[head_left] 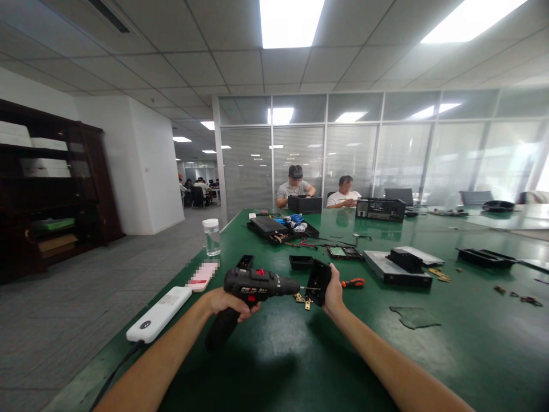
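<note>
My left hand (pixel 234 302) is wrapped round the grip of a black cordless drill (pixel 251 283) with red buttons. The drill points right, and its thin bit reaches a black plastic housing (pixel 319 276). That housing is held tilted up in my right hand (pixel 334 293), its fingers partly hidden behind it. Whether the bit sits in a screw cannot be made out. Small brass-coloured pieces (pixel 307 305) lie on the table below the bit. Just beyond my right hand is a screwdriver (pixel 354 282) with an orange and black handle.
On the green table (pixel 480 355) are a white power bank (pixel 160 313), a phone (pixel 203 274), a lidded clear jar (pixel 211 239), a silver-black drive unit (pixel 397 272), a glass shard (pixel 414 317) and black trays (pixel 486 257). Two people (pixel 295 186) sit at the far side.
</note>
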`<action>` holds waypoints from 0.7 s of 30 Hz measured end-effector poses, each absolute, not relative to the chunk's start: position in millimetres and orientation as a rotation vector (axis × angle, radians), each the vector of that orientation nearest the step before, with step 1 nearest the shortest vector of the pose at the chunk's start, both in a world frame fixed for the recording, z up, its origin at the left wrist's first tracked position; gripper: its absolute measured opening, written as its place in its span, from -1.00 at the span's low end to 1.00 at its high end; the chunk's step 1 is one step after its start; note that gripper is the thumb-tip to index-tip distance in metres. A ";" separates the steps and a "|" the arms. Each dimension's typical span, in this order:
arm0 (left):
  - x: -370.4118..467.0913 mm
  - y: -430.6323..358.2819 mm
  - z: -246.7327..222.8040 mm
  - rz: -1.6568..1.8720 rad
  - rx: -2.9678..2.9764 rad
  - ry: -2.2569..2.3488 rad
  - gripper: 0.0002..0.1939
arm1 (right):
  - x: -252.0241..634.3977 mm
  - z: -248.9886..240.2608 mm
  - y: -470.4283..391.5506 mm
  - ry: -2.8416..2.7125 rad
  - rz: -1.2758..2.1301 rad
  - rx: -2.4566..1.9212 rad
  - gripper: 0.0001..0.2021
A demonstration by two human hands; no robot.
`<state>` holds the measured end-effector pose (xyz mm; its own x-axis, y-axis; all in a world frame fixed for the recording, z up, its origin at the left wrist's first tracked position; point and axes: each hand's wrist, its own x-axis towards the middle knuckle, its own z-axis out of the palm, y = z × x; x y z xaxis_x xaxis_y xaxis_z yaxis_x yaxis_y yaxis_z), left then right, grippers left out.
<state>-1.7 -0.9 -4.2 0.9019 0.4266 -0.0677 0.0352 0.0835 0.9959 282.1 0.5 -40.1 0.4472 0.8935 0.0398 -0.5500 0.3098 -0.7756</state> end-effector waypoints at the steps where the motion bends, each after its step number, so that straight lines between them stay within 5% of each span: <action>1: -1.5 -1.1 -4.1 0.303 1.474 0.387 -0.61 | 282.0 -39.7 0.3 -0.507 1.032 -0.781 -0.61; 21: -0.6 -3.6 -2.0 0.308 1.480 0.384 -0.62 | 281.9 -39.7 0.2 -0.430 1.074 -0.799 -0.61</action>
<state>-0.6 -3.6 -2.0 0.9013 0.4288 -0.0607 0.0335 0.0707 0.9969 281.9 0.2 -39.7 0.4338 0.8989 -0.0609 -0.6082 0.2423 -0.7559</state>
